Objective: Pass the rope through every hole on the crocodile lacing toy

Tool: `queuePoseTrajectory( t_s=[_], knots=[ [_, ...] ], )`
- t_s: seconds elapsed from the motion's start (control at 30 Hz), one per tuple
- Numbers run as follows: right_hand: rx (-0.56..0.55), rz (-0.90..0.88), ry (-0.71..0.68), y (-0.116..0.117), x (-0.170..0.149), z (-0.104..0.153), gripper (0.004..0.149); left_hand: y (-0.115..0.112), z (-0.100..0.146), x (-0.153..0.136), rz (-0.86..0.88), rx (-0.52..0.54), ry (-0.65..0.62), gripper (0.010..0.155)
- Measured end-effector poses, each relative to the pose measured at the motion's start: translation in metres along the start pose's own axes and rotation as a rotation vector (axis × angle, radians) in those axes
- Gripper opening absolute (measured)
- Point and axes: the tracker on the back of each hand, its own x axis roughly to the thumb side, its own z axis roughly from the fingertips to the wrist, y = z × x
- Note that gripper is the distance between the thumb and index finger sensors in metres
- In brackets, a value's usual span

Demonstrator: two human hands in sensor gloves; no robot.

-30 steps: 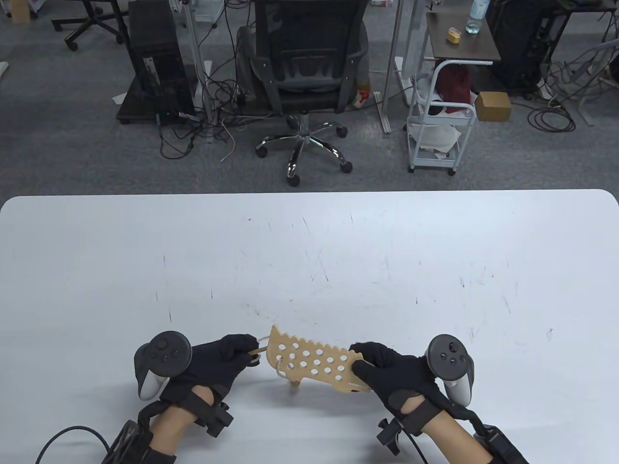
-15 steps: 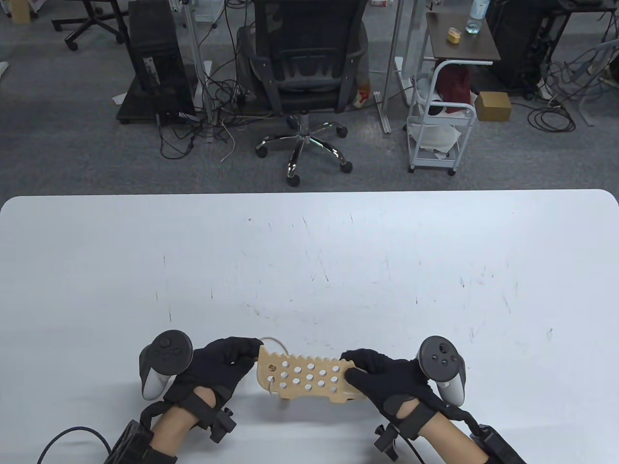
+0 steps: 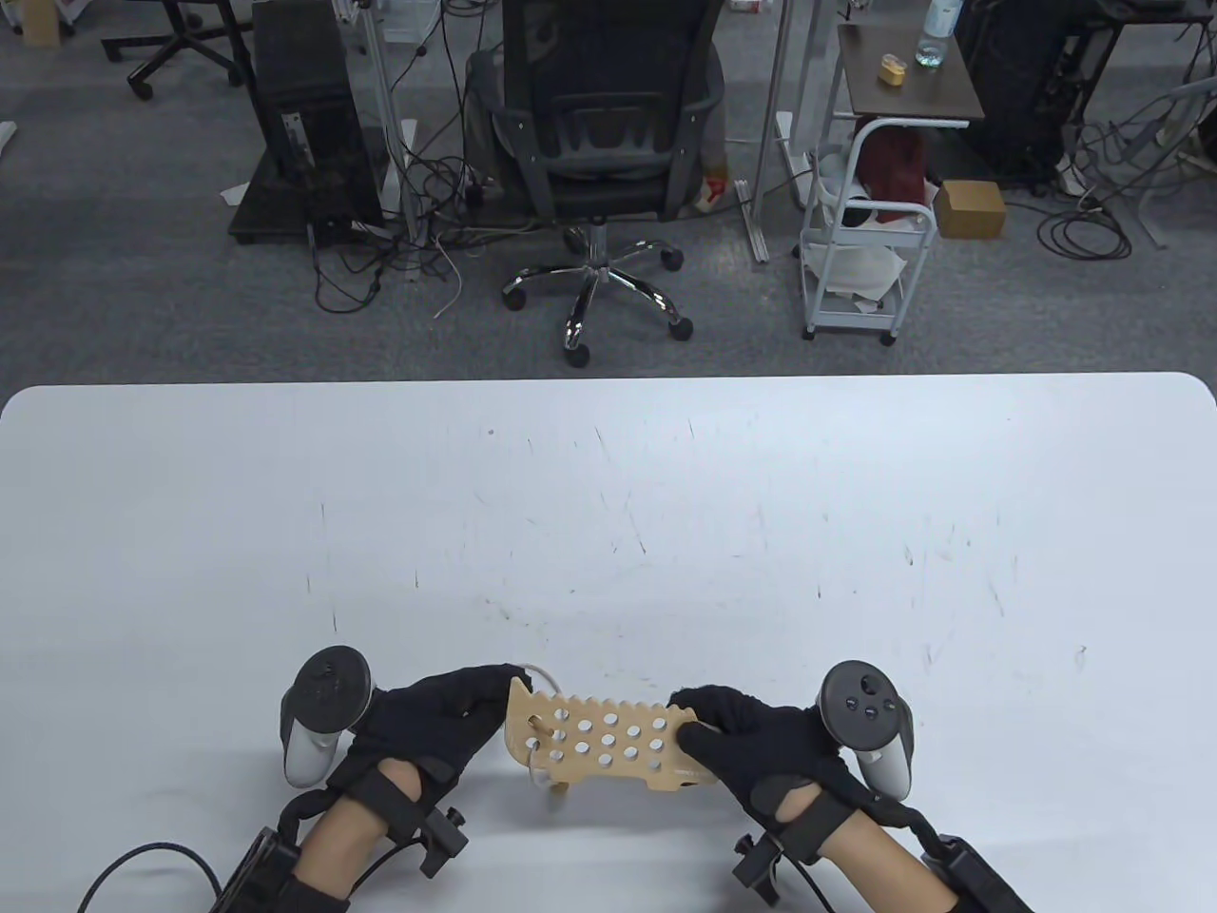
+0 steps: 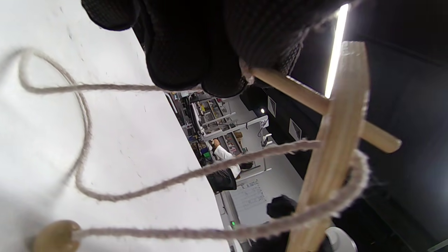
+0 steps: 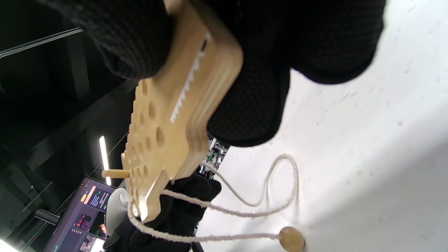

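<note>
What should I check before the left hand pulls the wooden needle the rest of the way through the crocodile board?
1. Right hand grips the crocodile board at its toothed mouth end: ok.
2. Wooden needle sits through a hole, tip out the far side: ok.
3. Left hand fingers pinch the needle's back end: ok.
4. Rope trails in a loose loop, no knot visible: ok.
5. Stopper bead at the rope end, lying on the table: ok.
6. Which hole comes next in the lacing order: cannot tell.
</note>
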Motion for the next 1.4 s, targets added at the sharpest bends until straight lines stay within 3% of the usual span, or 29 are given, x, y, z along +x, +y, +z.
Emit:
queuePoseTrajectory(
  t_s=[0.53,1.17,1.4],
  knots=[
    [-0.024,-0.007,-0.003,-0.005,0.005,0.001,0.046,-0.008,-0.002,-0.001,0.314,-0.175,-0.038,0.056],
    [-0.025,0.022,0.0,-0.004,0.006,0.0,0.046,-0.023,-0.001,0.008,0.388,-0.254,-0.095,0.073],
    [-0.018,0.029,-0.007,-0.003,0.008,0.0,0.046,-0.022,-0.001,0.01,0.384,-0.224,-0.122,0.075]
  ],
)
